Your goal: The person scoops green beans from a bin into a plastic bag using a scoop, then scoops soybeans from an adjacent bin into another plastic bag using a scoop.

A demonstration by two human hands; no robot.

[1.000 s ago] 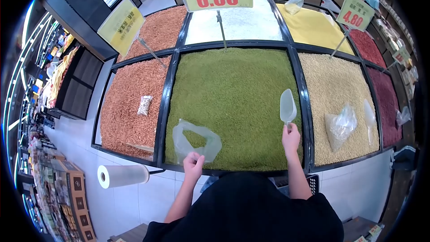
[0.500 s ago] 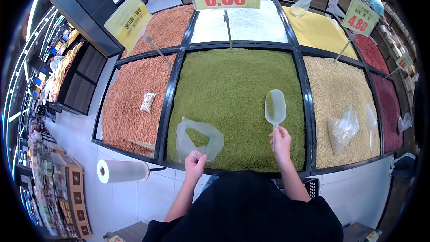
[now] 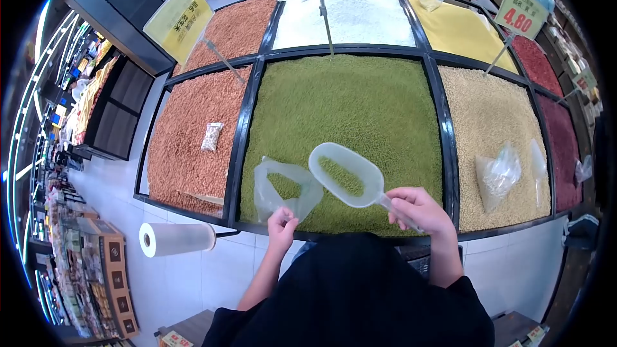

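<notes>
Your left hand (image 3: pixel 281 222) pinches the near edge of a clear bag (image 3: pixel 310 191), its mouth gaping over the near left of the green beans (image 3: pixel 350 93). Your right hand (image 3: pixel 421 211) grasps the handle of a scoop (image 3: pixel 367 195), tilted leftward beside the bag, beans seemingly in its bowl. The scoop looks light and stiff, best held by the handle; the bag looks thin, limp and slippery, best held at its rim. Black dividers (image 3: pixel 239 148) edge the beans left and right; open room lies on the far side.
</notes>
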